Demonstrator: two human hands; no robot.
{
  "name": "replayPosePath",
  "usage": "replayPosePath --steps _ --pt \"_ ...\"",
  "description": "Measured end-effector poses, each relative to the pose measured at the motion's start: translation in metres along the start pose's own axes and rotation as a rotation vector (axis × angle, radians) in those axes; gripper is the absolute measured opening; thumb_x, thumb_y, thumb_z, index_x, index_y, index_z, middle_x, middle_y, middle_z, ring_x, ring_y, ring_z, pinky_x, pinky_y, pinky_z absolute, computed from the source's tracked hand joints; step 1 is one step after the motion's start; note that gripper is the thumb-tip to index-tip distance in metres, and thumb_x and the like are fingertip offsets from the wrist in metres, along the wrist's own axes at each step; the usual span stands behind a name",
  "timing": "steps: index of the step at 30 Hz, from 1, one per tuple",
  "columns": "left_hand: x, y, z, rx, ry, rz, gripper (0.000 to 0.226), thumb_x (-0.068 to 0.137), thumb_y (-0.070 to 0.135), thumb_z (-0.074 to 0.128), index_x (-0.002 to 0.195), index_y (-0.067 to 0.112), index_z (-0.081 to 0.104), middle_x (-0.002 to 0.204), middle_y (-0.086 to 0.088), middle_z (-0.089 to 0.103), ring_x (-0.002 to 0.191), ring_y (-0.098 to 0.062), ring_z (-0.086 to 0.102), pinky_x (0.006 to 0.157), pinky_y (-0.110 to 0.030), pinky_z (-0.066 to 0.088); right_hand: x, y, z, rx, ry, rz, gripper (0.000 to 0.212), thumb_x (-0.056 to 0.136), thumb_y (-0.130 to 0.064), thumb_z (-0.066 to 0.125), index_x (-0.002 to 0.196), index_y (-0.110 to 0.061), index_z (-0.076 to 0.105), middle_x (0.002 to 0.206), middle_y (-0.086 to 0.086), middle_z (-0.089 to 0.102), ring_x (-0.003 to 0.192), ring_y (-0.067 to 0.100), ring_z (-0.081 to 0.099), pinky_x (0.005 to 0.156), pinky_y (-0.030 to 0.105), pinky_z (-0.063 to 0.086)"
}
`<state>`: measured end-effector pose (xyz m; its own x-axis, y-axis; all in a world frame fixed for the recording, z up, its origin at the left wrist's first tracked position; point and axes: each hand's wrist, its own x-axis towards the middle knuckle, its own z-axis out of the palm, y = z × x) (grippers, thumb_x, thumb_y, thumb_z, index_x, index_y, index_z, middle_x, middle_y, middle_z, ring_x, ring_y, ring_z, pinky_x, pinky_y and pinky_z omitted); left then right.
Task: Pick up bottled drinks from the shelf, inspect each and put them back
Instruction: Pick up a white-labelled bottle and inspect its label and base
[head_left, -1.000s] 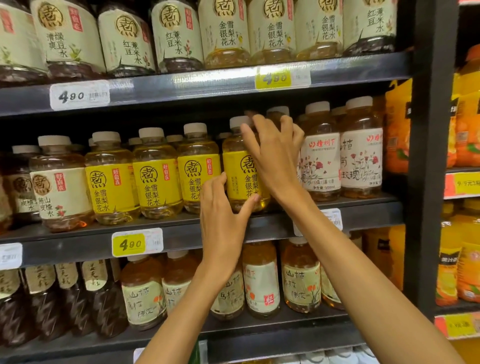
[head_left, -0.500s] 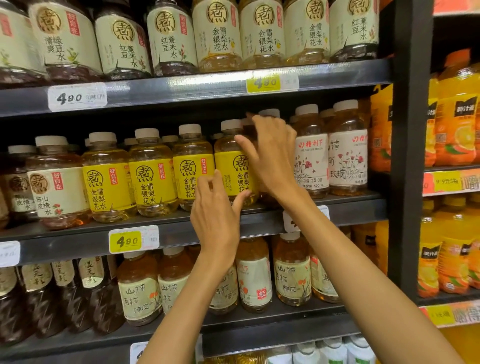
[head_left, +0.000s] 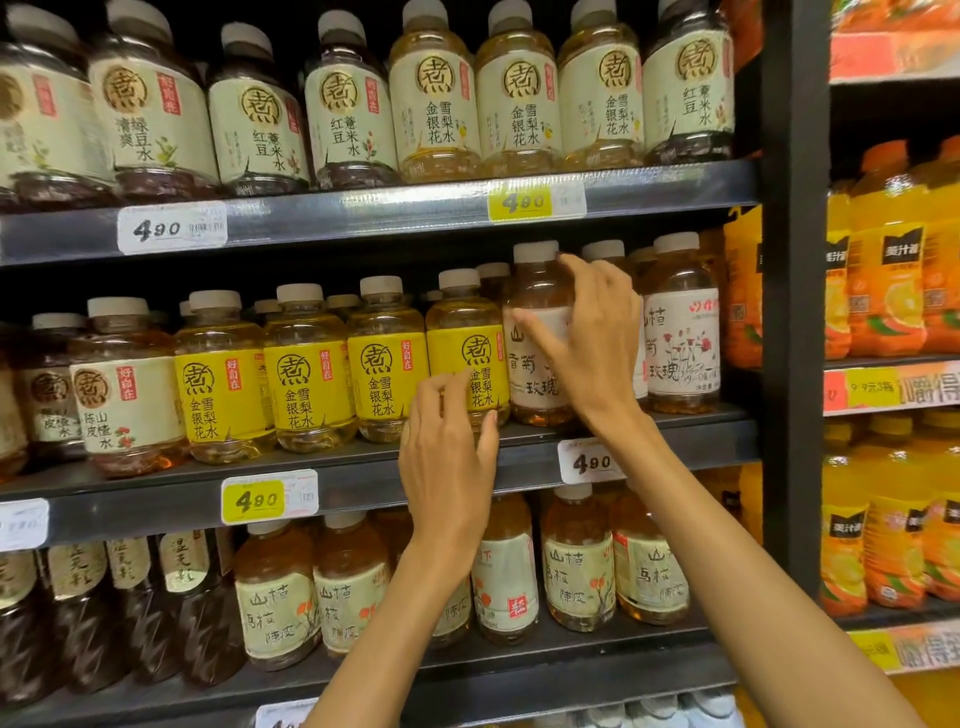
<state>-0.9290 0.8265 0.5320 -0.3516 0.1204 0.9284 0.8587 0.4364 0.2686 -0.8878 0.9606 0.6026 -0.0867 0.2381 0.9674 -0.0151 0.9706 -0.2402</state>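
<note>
Upright white-labelled bottle (head_left: 537, 332), cap up, in right hand (head_left: 597, 353) grip; left hand (head_left: 447, 457) loosely spread.

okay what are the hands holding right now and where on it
The right hand grips the white-labelled bottle around its label; the left hand holds nothing.

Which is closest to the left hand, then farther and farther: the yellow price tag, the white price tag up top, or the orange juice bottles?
1. Yellow price tag, just left of the left hand.
2. White price tag, up left.
3. Orange juice bottles, far right.
</note>
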Motion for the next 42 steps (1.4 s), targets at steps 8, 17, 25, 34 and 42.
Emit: replayPosePath --steps 8,17,25,34,42 --pt "-0.012 -0.001 0.006 -0.222 -0.15 0.039 0.054 0.085 0.026 0.071 0.132 0.013 0.049 0.126 -0.001 0.054 0.117 -0.012 0.048 0.09 -0.023 0.042 -0.03 -0.008 -0.019 0.528 -0.246 0.037 0.084 0.073 -0.026 0.082 0.139 -0.007 0.033 0.134 0.003 0.039 0.124 0.008 0.04 0.103 0.02 0.039" --pt "-0.023 0.007 -0.015 -0.664 -0.339 -0.086 0.081 0.072 0.037 0.08 0.137 0.04 0.03 0.138 0.016 0.043 0.126 0.007 0.041 0.097 -0.007 0.039 -0.04 -0.045 -0.058 0.769 -0.215 0.115 0.068 0.072 -0.032 0.076 0.127 -0.013 0.041 0.116 -0.008 0.053 0.106 -0.006 0.055 0.086 0.012 0.046" --pt "-0.055 0.019 -0.056 -0.919 -0.577 -0.297 0.063 0.067 0.026 0.084 0.121 0.03 0.051 0.108 0.015 0.069 0.101 -0.001 0.065 0.074 -0.011 0.051 -0.06 -0.063 -0.089 0.978 -0.46 0.442 0.056 0.077 -0.04 0.067 0.122 -0.01 0.052 0.113 0.01 0.067 0.103 0.022 0.066 0.093 0.041 0.053" --pt "-0.121 0.025 -0.086 -1.219 -0.971 -0.712 0.118 0.032 0.055 0.091 0.132 0.016 0.042 0.118 -0.013 0.068 0.11 -0.032 0.064 0.094 -0.047 0.052 -0.089 -0.052 -0.099 1.621 -0.85 0.704 0.066 0.072 -0.063 0.067 0.116 -0.013 0.065 0.115 0.013 0.068 0.106 0.028 0.065 0.097 0.045 0.049" --pt "-0.13 0.036 -0.1 -1.351 -0.788 -0.871 0.111 0.042 0.064 0.086 0.133 0.017 0.044 0.12 -0.006 0.069 0.113 -0.024 0.064 0.093 -0.039 0.054 -0.098 -0.059 -0.112 1.273 -0.699 0.686 0.038 0.087 -0.046 0.05 0.102 -0.016 0.069 0.108 0.017 0.068 0.1 0.027 0.065 0.092 0.04 0.051"
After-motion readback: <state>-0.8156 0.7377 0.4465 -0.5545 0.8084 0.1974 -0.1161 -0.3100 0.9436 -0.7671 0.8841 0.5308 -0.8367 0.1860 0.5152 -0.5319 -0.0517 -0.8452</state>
